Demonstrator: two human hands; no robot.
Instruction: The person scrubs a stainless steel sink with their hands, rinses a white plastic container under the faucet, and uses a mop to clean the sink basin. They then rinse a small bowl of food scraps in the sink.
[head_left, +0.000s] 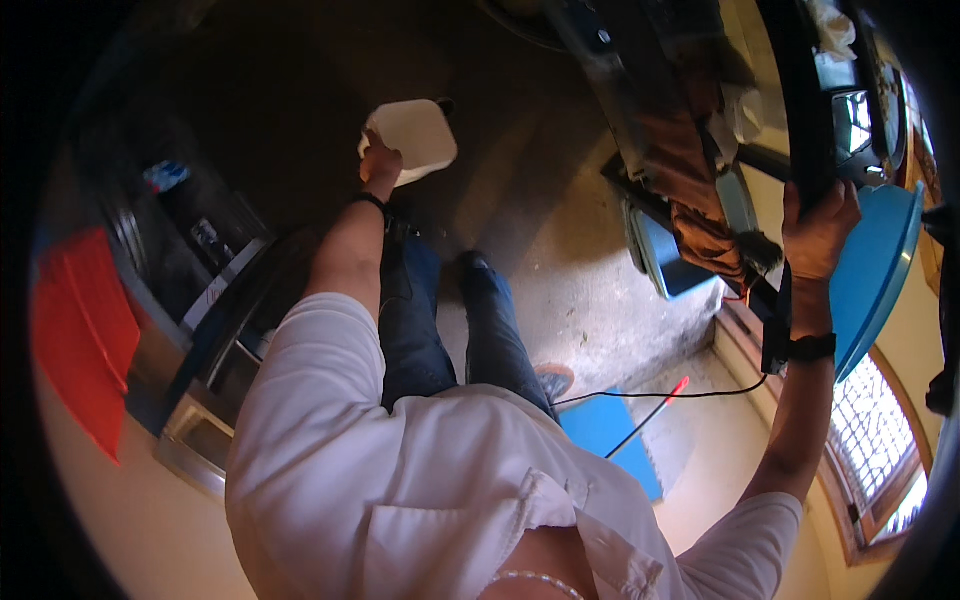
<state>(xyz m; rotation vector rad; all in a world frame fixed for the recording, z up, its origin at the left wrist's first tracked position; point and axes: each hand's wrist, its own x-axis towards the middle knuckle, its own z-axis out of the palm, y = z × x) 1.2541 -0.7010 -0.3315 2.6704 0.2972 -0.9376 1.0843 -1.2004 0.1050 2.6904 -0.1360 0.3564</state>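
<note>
My left hand (381, 161) is stretched out low over the dark floor, its fingers closed on the near left side of a white square-cornered plastic container (416, 135). The container's broad pale face points up, and I cannot tell whether it is a lid or a base. On the right, my right hand (821, 229) is at a long black edge (806, 97), thumb on one side and fingers on the other. Whether it grips or only rests there is unclear. Right beside that wrist is a round blue plastic tray or lid (874, 277).
Brown cloth (701, 232) hangs below the black edge, near a blue-lined bin (667, 259). A black cable (660, 394) runs to my waist. A blue panel (611, 442) and a red-tipped stick (660, 409) lie behind me. Left are a dark cabinet (217, 300) and red sheet (90, 330).
</note>
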